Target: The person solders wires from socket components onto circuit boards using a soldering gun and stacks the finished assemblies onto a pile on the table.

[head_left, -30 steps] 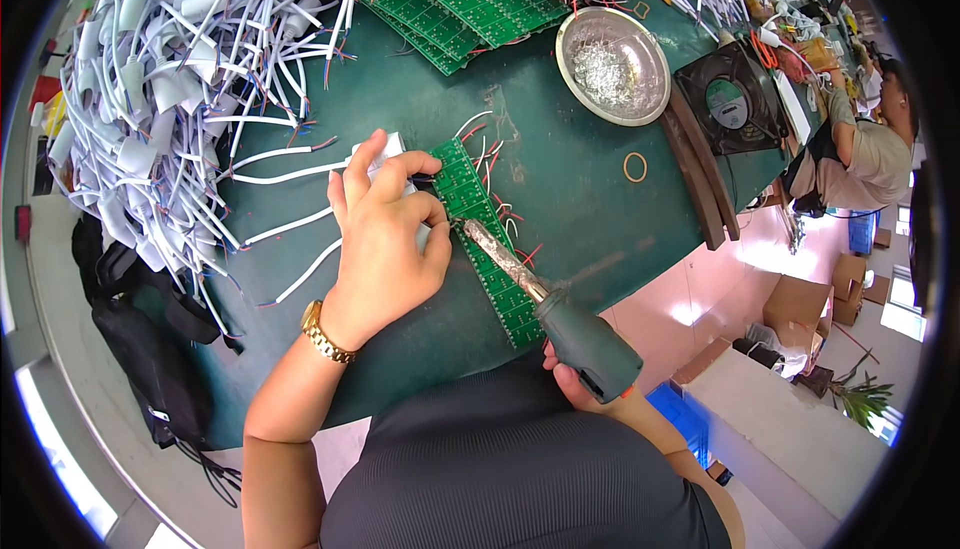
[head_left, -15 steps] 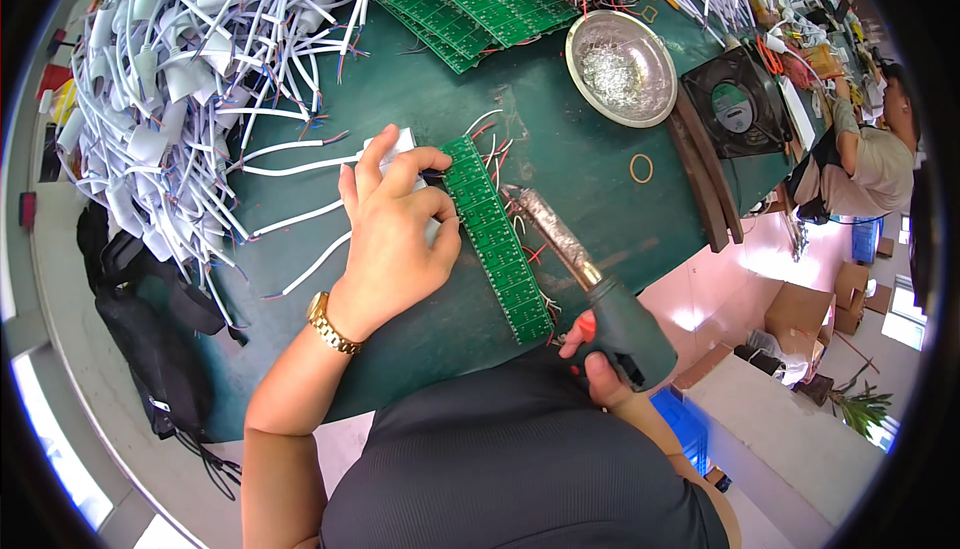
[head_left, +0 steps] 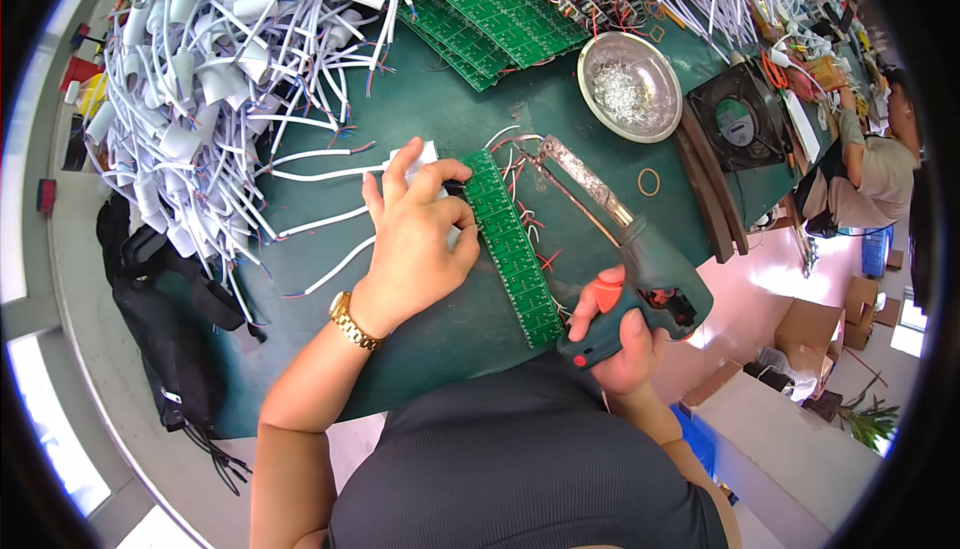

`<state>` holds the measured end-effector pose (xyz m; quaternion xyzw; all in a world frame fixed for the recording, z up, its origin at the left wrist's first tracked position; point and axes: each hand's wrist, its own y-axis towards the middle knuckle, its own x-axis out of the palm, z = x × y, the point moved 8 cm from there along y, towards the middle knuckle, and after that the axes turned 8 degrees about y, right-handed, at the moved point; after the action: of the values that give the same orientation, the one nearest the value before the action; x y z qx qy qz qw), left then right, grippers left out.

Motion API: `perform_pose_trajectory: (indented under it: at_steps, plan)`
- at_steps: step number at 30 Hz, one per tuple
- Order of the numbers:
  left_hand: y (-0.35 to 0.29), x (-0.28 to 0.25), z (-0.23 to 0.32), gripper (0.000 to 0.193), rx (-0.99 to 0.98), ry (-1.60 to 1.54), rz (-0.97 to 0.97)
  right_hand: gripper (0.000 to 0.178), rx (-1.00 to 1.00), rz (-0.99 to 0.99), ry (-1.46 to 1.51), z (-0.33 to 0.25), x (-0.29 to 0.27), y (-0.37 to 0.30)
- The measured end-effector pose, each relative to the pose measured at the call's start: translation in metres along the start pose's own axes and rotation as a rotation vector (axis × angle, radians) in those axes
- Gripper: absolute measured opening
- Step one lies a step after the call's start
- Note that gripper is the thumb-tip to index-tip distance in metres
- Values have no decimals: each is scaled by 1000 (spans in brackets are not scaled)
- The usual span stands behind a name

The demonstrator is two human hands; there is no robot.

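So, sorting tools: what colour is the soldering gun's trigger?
Orange, on the soldering gun; head view.

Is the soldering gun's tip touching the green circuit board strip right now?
No: the tip of the dark green soldering gun in the right hand points up past the long green circuit board strip, among loose wires beside it.

electronics assembly workshop. green table covered in production stock: stacked green circuit boards, big heap of white lamp holders with wires, metal bowl of solder bits, small black fan, soldering gun at a board strip. another worker at the same line, cardboard boxes on the floor.
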<state>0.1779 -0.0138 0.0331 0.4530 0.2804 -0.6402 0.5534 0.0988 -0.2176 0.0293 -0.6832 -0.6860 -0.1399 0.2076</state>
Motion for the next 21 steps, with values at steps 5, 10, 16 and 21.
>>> perform_pose_trajectory:
  at_steps: [5, 10, 16, 21]
  plan:
    - [0, -1, 3, 6, 31, 37, 31, 41, 5, 0, 265, 31, 7, 0]
    - [0, 1, 6, 9, 25, 61, 21, 41, 11, 34, 235, 37, 6, -2]
    - [-10, -12, 9, 19, 71, 51, 106, 40, -38, 13, 276, 39, 4, -1]
    - [-41, -30, 17, 44, 103, 122, 77, 41, -58, -49, 273, 39, 5, -2]
